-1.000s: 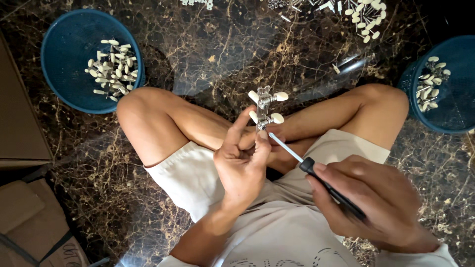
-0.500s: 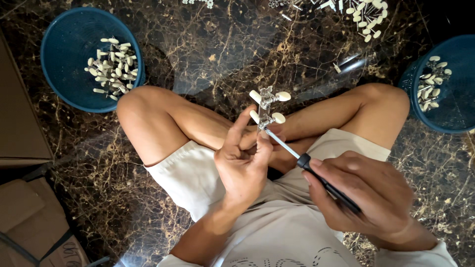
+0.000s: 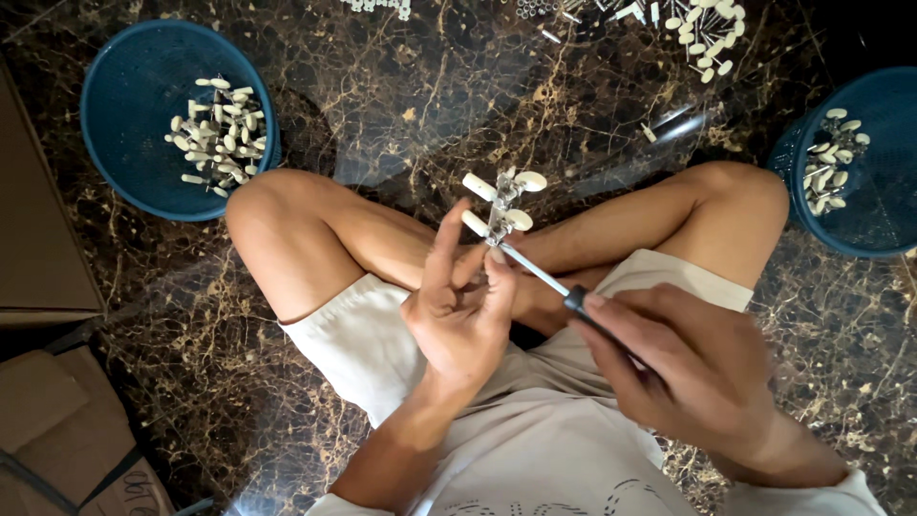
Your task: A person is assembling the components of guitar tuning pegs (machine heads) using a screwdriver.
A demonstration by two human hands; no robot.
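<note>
I sit cross-legged on a dark marble floor. My left hand (image 3: 461, 304) pinches a small metal part with several cream-white knobs (image 3: 501, 204), held upright above my crossed shins. My right hand (image 3: 680, 361) grips the black handle of a screwdriver (image 3: 554, 287). Its thin metal shaft slants up and left, and the tip meets the bottom of the knobbed part, right at my left fingertips.
A blue basket (image 3: 134, 172) with several white knobbed pieces stands at the upper left by my knee. Another blue basket (image 3: 888, 229) with similar pieces stands at the right edge. Loose white knobs and metal bits (image 3: 702, 38) lie at the top. Cardboard boxes (image 3: 43, 287) line the left side.
The knobbed part and my left fingers have shifted very slightly. My right hand keeps the screwdriver tip against the part, with its grip a little changed.
</note>
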